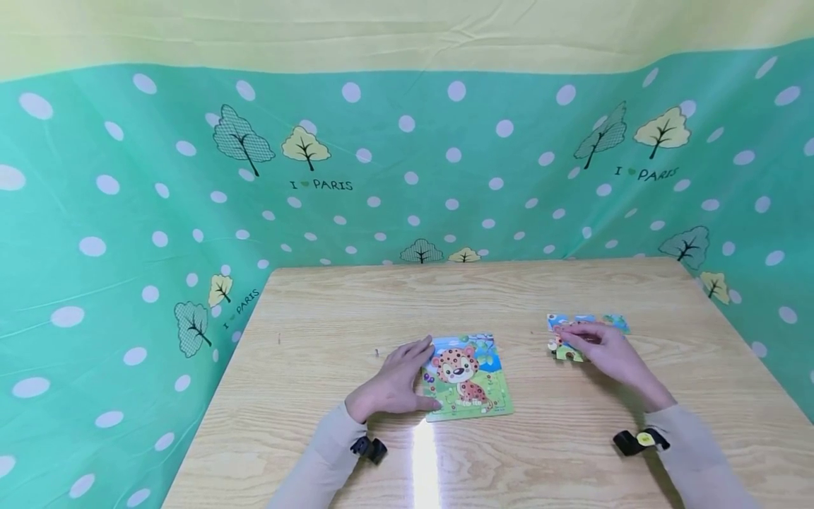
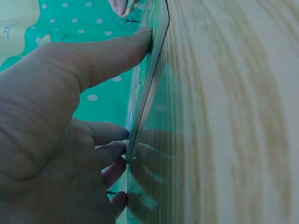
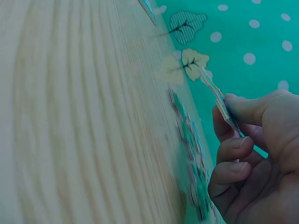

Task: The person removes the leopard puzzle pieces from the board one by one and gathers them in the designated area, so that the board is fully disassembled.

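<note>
A square picture board [image 1: 470, 378] with a cartoon spotted leopard cub lies flat on the wooden table. My left hand [image 1: 400, 378] rests at its left side, thumb on the near left corner and fingers spread along the far left edge. In the left wrist view the thumb [image 2: 126, 49] presses on the board's edge [image 2: 149, 79]. Off to the right, my right hand [image 1: 604, 350] pinches a thin jigsaw piece [image 3: 217, 97] between thumb and fingers, tilted above the table. Below that hand lie several more jigsaw pieces [image 1: 617, 322] in a group, partly hidden by it.
The light wooden table [image 1: 331, 304] meets a green polka-dot cloth [image 1: 407, 170] with printed trees at its back and sides. A bright reflection shines in front of the board. Each wrist wears a black strap with a small camera [image 1: 369, 449].
</note>
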Demonstrator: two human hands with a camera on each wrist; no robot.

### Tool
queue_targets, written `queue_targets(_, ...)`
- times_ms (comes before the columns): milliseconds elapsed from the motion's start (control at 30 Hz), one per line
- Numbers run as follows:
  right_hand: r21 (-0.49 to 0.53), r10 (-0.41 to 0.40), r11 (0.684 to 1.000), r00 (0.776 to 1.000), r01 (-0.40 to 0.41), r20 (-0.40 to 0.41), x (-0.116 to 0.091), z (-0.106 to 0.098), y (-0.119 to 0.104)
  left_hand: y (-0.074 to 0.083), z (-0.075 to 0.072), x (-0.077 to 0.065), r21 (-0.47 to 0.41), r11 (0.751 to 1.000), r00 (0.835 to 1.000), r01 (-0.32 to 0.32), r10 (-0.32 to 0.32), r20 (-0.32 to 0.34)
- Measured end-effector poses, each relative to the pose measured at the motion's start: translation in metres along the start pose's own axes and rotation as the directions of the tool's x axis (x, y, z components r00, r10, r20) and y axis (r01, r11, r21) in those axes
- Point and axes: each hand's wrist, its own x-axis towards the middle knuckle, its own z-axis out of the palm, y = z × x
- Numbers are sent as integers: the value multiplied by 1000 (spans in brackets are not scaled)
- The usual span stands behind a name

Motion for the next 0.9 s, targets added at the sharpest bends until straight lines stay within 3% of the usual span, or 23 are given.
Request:
queue_targets(233,20,45,999,999,-45,-8,-5,-12,16,0,0,0,6,1000,1000,2,-2,-5)
queue_targets(900,-86,141,986,990,-143,-28,-13,-42,47,1,0,-1,14,1000,1000,6,-6,8)
